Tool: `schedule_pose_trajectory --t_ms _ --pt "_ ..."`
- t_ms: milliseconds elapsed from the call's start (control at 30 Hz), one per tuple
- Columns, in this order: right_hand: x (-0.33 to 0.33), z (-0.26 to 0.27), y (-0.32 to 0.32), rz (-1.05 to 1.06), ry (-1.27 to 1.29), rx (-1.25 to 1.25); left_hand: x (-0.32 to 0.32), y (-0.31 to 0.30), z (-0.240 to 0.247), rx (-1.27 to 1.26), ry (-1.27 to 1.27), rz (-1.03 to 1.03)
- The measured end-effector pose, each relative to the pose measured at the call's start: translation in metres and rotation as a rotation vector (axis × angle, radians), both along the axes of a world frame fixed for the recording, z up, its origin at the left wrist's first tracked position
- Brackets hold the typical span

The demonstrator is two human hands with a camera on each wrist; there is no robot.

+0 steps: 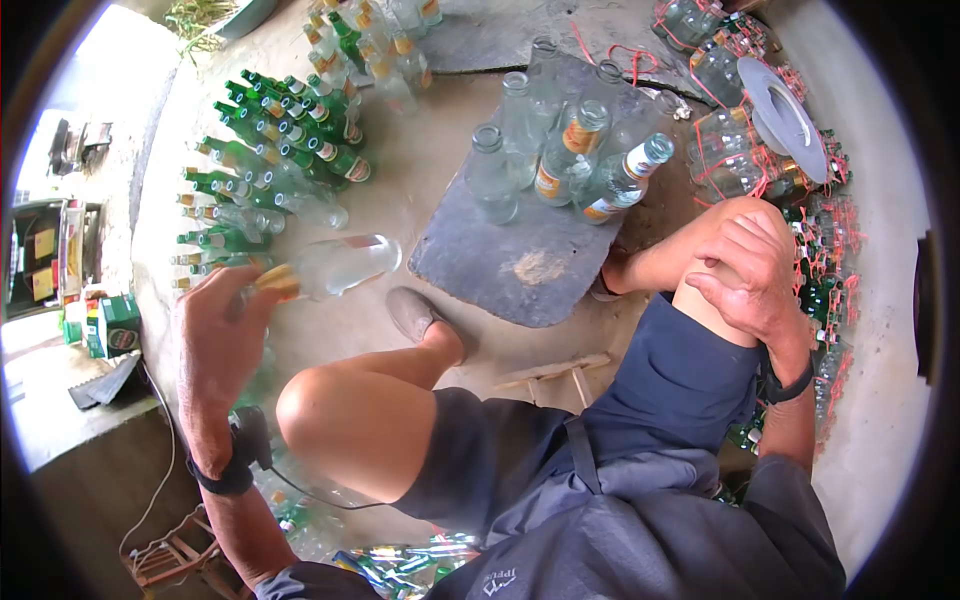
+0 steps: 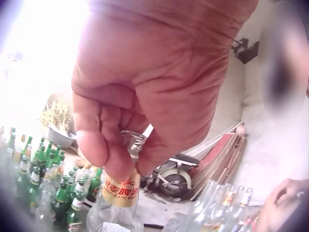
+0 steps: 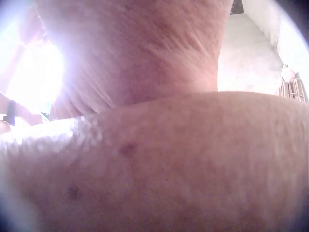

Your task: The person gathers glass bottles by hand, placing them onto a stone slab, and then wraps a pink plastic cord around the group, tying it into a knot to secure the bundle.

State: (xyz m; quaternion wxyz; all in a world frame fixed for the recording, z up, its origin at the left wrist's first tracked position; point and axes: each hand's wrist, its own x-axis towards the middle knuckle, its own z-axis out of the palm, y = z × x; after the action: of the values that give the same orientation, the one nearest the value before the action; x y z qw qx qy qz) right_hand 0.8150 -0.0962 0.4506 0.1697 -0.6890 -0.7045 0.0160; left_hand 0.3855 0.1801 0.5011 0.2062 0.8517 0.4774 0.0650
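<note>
My left hand (image 1: 220,330) grips a clear glass beer bottle (image 1: 350,265) by its neck, left of the dark low table. In the head view the bottle lies almost level, its base pointing right. The left wrist view shows thumb and fingers pinching the neck above a gold label (image 2: 121,191) with red lettering. On my bent knee (image 1: 765,215) rests my right hand (image 1: 745,265), holding nothing. Wrist (image 3: 140,53) and bare leg (image 3: 169,159) fill most of the right wrist view; the fingers are hidden there.
Several clear bottles (image 1: 493,180) stand on the low table (image 1: 510,285). Green bottles (image 1: 340,160) crowd the floor at left. Red-tied bundles of bottles (image 1: 725,150) line the right wall, a grey hat (image 1: 785,120) over them. A wooden stool (image 1: 555,370) is between the legs.
</note>
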Motion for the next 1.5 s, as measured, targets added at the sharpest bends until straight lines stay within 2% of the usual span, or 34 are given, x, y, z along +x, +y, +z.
schedule_pose_trajectory --t_ms 133,233,367,733,1033,1500 --pt "0.003 -0.002 -0.005 0.017 0.010 0.049 0.044 -0.027 0.017 0.081 -0.108 -0.127" --pt "0.003 0.000 -0.009 0.019 0.030 0.053 0.081 -0.048 0.033 0.037 -0.073 -0.146" --pt "0.009 -0.001 -0.014 0.026 0.060 0.058 0.117 -0.061 0.026 0.038 -0.172 -0.232" --pt "0.011 -0.002 -0.024 0.000 0.069 0.093 0.189 -0.080 -0.012 0.077 -0.182 -0.393" --pt "0.012 -0.001 -0.025 0.002 0.087 0.081 0.220 -0.079 -0.045 0.160 -0.166 -0.428" --pt "0.009 -0.007 -0.024 -0.016 0.109 0.067 0.225 -0.068 -0.069 0.178 -0.202 -0.385"
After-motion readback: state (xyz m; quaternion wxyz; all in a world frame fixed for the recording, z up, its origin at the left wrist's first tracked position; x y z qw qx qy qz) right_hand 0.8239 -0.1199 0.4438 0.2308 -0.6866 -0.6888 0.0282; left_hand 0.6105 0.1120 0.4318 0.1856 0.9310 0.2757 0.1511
